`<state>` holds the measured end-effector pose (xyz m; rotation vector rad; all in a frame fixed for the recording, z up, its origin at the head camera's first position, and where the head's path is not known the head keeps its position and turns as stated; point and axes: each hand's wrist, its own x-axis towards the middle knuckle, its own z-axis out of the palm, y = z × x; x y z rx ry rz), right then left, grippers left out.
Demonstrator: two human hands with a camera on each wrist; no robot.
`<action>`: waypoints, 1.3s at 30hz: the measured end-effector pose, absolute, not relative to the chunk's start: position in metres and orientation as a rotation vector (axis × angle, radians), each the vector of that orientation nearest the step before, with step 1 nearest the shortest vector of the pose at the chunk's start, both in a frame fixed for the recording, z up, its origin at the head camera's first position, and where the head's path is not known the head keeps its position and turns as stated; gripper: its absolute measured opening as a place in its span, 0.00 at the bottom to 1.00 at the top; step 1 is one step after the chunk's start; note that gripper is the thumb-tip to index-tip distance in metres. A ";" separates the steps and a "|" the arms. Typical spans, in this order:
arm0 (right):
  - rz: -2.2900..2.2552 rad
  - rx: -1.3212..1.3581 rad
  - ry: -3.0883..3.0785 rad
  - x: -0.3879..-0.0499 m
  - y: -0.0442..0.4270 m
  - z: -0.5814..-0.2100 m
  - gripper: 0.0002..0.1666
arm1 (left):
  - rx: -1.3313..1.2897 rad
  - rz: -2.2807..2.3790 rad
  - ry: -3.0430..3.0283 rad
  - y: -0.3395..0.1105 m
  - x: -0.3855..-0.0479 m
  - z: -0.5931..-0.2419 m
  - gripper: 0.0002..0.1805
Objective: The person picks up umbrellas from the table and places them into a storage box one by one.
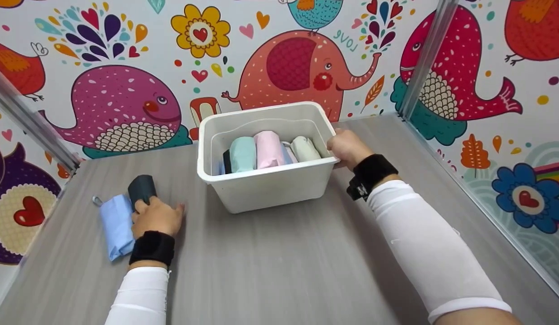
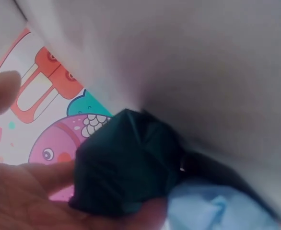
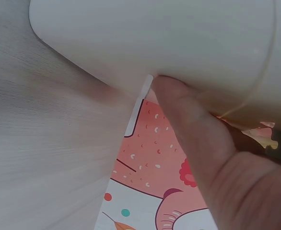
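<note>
A white plastic bin (image 1: 270,192) stands at the table's middle. My right hand (image 1: 351,148) grips its right end at the rim; the thumb (image 3: 198,120) presses on the outer wall in the right wrist view. At left lies a dark green folded umbrella (image 1: 142,189) in its sleeve, also the dark bundle (image 2: 126,165) in the left wrist view. My left hand (image 1: 157,217) touches its near end with fingers extended and the thumb (image 2: 4,93) held away. Beside it lies a light blue folded umbrella (image 1: 116,227) with a strap loop.
Inside the bin stand several wrapped bundles, among them a mint one (image 1: 243,154), a pink one (image 1: 269,150) and a pale green one (image 1: 305,149). The grey table (image 1: 270,271) meets walls printed with cartoon animals at the back and sides. Metal posts (image 1: 423,67) mark the corners.
</note>
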<state>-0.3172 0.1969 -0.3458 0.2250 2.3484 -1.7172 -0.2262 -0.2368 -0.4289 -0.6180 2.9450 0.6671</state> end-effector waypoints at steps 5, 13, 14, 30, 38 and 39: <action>-1.714 0.225 2.347 -0.317 0.197 -0.346 0.36 | -0.626 0.646 2.962 -0.236 -0.227 -0.430 0.46; -1.706 0.209 2.344 -0.317 0.197 -0.345 0.35 | -0.600 0.613 3.021 -0.231 -0.226 -0.433 0.42; -1.710 0.207 2.341 -0.317 0.197 -0.345 0.35 | -0.598 0.611 3.027 -0.230 -0.226 -0.433 0.42; -1.708 0.223 2.356 -0.317 0.198 -0.346 0.36 | -0.565 0.607 3.117 -0.225 -0.225 -0.433 0.35; -1.708 0.222 2.349 -0.318 0.198 -0.347 0.37 | -0.523 0.651 3.122 -0.225 -0.224 -0.433 0.33; -1.706 0.220 2.348 -0.318 0.199 -0.346 0.38 | -0.518 0.658 3.117 -0.225 -0.224 -0.433 0.33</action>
